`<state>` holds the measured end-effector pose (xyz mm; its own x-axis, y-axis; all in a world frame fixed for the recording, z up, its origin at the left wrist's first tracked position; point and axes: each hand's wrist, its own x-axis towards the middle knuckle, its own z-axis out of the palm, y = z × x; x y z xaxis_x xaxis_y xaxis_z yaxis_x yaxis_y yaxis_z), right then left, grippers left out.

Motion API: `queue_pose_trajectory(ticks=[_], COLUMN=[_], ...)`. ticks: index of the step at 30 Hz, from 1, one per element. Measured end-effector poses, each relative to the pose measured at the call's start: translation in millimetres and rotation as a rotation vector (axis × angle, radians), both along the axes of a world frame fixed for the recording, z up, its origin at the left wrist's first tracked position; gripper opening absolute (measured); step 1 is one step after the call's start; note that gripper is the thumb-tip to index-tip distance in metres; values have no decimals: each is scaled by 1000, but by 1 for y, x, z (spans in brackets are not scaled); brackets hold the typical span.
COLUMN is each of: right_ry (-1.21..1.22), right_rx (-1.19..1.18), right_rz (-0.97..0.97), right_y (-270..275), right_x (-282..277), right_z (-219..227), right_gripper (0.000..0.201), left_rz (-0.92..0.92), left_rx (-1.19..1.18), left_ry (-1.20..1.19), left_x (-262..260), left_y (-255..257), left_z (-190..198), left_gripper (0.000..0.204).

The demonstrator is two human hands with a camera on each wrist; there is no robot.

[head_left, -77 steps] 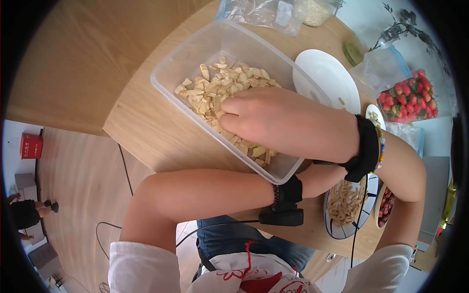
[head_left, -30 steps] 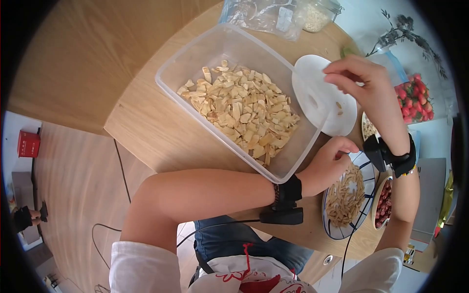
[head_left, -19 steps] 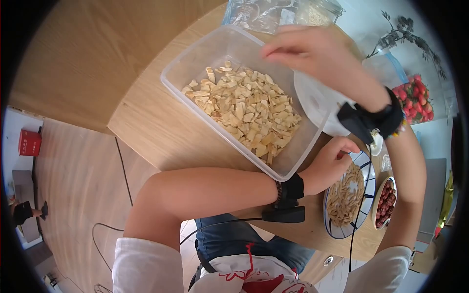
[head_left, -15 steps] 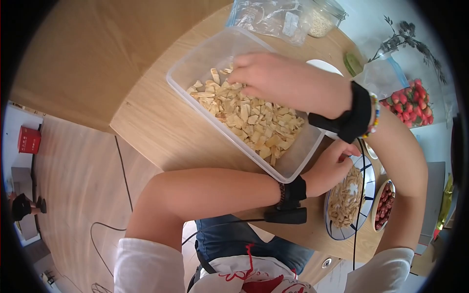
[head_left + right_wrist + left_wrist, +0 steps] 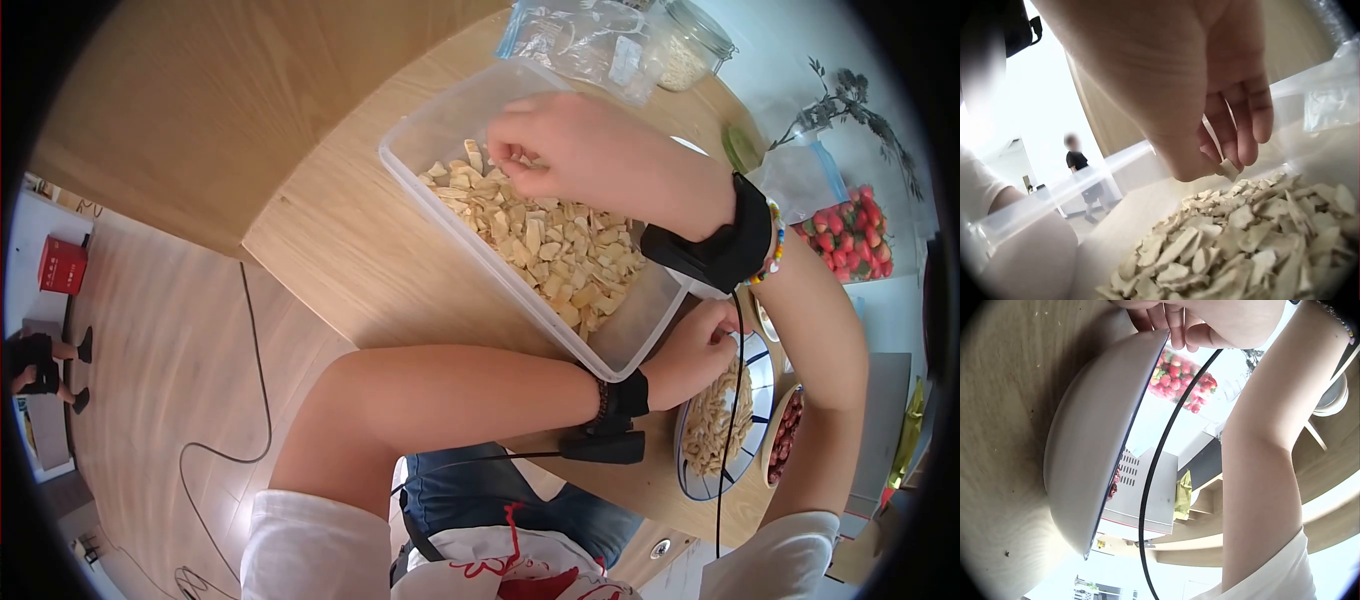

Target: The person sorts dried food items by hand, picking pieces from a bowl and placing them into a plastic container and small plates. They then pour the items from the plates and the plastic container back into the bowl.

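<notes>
My right hand [image 5: 560, 145] is over the far side of a clear plastic box [image 5: 480, 200] of pale dried slices [image 5: 545, 240]. In the right wrist view, thumb and fingertips pinch one small pale slice [image 5: 1229, 169] just above the pile. My left hand [image 5: 692, 350] rests at the near box corner, its loosely curled fingers [image 5: 1175, 325] right at the blue rim of a white bowl [image 5: 1094, 437]. The head view shows pale elongated pieces [image 5: 715, 425] in this bowl. My right forearm passes over a white plate, mostly hiding it.
A small bowl of dark red pieces [image 5: 783, 445] stands beside the blue-rimmed bowl. Beyond are a bag of red strawberry-like fruit [image 5: 850, 235], a glass jar [image 5: 688, 50] and a clear plastic bag [image 5: 575, 40]. A black cable [image 5: 733, 420] hangs across the blue-rimmed bowl.
My right hand went from the box to above the white plate, then came back left over the slices. My left hand stays by the blue-rimmed bowl. The head view has shifted slightly.
</notes>
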<state>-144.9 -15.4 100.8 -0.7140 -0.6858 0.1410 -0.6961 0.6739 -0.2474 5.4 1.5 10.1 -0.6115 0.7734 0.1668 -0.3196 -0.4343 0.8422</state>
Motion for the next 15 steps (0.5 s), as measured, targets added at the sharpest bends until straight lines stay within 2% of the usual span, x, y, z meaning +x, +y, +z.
queue_pose_trajectory(ticks=[2, 5, 11, 14, 15], right_ry=[-58, 15, -274, -91, -102], right_rx=[-51, -17, 29, -10, 23], right_rz=[-18, 30, -23, 108, 90], right_y=[0, -4, -15, -13, -14], right_x=[-4, -2, -4, -6, -7], right_z=[0, 2, 2, -10, -12], right_gripper=[6, 10, 9, 10, 9], left_rz=[1, 5, 68, 73, 79], left_rx=[-3, 2, 64, 63, 57], left_ry=[-3, -6, -67, -61, -51], left_x=[0, 0, 4, 5, 4], left_y=[-1, -1, 6, 8, 8], left_z=[1, 1, -2, -4, -3], left_gripper=[22, 22, 20, 20, 19])
